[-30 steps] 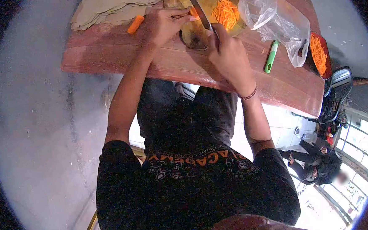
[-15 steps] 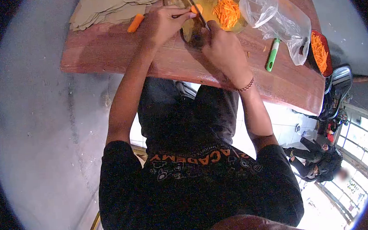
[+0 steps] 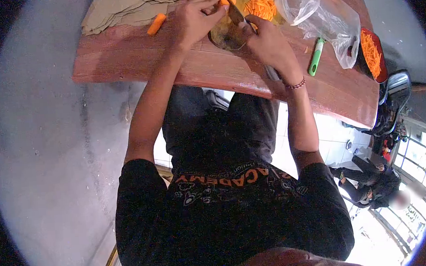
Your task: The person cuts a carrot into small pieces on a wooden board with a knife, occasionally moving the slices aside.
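Note:
On a round wooden cutting board (image 3: 224, 38), my left hand (image 3: 197, 21) pinches a short piece of carrot (image 3: 224, 1) between thumb and fingers. My right hand (image 3: 272, 44) is wrapped round the handle of a knife (image 3: 235, 13). Its blade lies slantwise against the carrot piece, its broad side turned upward. A heap of carrot strips (image 3: 260, 4) rests on the board just past the blade. Left of my left hand, a peeled carrot chunk (image 3: 156, 24) lies on the table.
The reddish wooden table (image 3: 120, 58) carries brown paper sheets (image 3: 132, 8) at left. To the right are a clear plastic bag (image 3: 330, 23), a green-handled peeler (image 3: 316, 57) and a tray (image 3: 383, 70) of carrot strips. A person (image 3: 372, 182) sits in the background at right.
My right hand has shifted a little to the right and toward me, and the knife blade has turned to show more of its side. My left hand still pinches the carrot piece.

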{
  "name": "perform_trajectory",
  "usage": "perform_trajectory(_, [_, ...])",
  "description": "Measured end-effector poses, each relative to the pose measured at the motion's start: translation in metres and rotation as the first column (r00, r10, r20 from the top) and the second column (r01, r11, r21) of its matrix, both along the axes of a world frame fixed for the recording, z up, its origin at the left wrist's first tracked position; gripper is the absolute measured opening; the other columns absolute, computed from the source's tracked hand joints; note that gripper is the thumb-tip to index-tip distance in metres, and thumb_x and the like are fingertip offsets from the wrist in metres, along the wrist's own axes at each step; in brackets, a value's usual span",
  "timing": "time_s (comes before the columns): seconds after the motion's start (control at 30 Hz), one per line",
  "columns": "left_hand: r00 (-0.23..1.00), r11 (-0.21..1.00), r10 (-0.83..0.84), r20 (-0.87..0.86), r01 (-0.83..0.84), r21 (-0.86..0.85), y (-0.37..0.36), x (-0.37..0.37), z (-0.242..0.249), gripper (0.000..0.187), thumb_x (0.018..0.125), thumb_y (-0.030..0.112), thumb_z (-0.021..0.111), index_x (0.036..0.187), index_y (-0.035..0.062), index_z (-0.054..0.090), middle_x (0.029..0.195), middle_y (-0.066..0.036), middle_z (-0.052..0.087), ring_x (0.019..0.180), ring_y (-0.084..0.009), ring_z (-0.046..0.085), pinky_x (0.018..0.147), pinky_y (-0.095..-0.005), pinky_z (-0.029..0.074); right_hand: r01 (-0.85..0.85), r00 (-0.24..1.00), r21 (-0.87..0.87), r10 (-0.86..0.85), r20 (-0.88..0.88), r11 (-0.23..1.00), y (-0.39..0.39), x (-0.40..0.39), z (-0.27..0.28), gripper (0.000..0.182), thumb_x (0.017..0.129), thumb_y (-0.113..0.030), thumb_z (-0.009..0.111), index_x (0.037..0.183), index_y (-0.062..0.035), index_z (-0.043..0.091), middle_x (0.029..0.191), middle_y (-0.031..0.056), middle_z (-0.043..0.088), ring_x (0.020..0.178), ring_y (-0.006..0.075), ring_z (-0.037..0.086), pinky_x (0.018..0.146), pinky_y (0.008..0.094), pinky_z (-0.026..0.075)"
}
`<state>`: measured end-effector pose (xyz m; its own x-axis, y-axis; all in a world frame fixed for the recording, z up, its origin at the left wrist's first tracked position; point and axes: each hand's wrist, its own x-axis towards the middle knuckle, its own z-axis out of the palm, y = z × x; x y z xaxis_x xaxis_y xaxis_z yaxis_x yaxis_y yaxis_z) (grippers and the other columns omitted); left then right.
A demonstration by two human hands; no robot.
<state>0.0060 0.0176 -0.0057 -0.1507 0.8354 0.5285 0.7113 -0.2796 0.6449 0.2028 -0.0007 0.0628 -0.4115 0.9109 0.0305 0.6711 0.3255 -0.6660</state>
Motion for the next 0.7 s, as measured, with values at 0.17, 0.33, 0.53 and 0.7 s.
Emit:
perform_trajectory(0.17, [0.999, 0.998, -0.036, -0.026, 0.037, 0.046, 0.005, -0.006, -0.006, 0.037, 0.078, 0.039, 0.079, 0.105, 0.0140, 0.077, 0.057, -0.004, 0.061, 0.050, -0.0176, 0.058, 0.054, -0.0285, 0.051, 0.033, 0.999, 0.023, -0.033, 0.021, 0.999, -0.006, 0.002, -0.008, 0.033, 0.094, -0.026, 0.052, 0.102, 0.0039, 0.064, 0.086, 0.0334, 0.064, 0.089, 0.0495, 0.063, 0.078, 0.0560, 0.050])
perform_trajectory(0.33, [0.999, 0.972, 0.031, 0.039, -0.021, -0.233, -0.006, -0.001, 0.011, 0.040, 0.077, 0.039, 0.080, 0.108, 0.0133, 0.076, 0.066, -0.003, 0.066, 0.059, -0.0223, 0.062, 0.075, -0.0353, 0.053, -0.018, 0.999, 0.130, 0.023, -0.041, 0.991, 0.001, 0.010, -0.019, 0.037, 0.097, -0.031, 0.050, 0.104, 0.0037, 0.061, 0.077, 0.0303, 0.065, 0.076, 0.0467, 0.066, 0.069, 0.0532, 0.052])
perform_trajectory(0.53, [0.998, 0.992, -0.037, -0.056, 0.043, 0.118, 0.010, -0.014, -0.008, 0.039, 0.078, 0.041, 0.079, 0.105, 0.0123, 0.077, 0.083, -0.005, 0.070, 0.085, -0.0271, 0.064, 0.080, -0.0384, 0.050, 0.010, 0.980, -0.249, -0.058, -0.189, 0.968, 0.006, 0.003, -0.006, 0.038, 0.100, -0.034, 0.049, 0.099, 0.0025, 0.061, 0.057, 0.0132, 0.060, 0.044, 0.0248, 0.061, 0.047, 0.0409, 0.050])
perform_trajectory(0.7, [0.990, 1.000, 0.001, -0.142, 0.002, 0.019, 0.014, -0.016, -0.009, 0.036, 0.084, 0.043, 0.073, 0.092, 0.0083, 0.075, 0.077, -0.005, 0.065, 0.082, -0.0257, 0.062, 0.076, -0.0415, 0.045, 0.004, 0.974, -0.392, -0.093, -0.207, 0.920, 0.015, 0.002, -0.008, 0.037, 0.100, -0.032, 0.055, 0.117, 0.0001, 0.061, 0.057, 0.0047, 0.057, 0.046, 0.0129, 0.055, 0.043, 0.0310, 0.043])
